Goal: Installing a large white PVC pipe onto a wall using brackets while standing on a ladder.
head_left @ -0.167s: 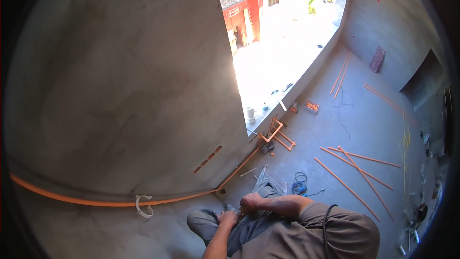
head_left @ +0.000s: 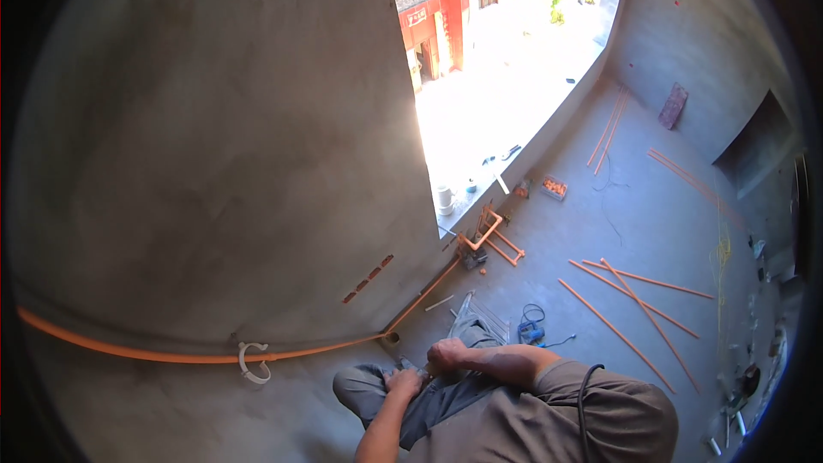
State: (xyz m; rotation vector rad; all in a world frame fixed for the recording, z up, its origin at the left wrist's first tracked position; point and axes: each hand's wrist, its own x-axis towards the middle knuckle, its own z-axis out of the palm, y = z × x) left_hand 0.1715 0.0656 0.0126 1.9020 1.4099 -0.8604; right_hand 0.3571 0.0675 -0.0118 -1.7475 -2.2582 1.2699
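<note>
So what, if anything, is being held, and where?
Can't tell: the right hand is curled near the left hand, but anything held is too indistinct.

I am in an unfinished room on what looks like a building site. Around me are bare grey walls (head_left: 214, 163) and a raw grey floor (head_left: 566, 227), with a wide window opening (head_left: 506, 111) letting in daylight. Loose orange pipes (head_left: 616, 336) lie about, near a blue corded tool (head_left: 530, 332); further off I see a box of orange fittings (head_left: 553, 195) and tangled yellow wire (head_left: 723, 250).
</note>
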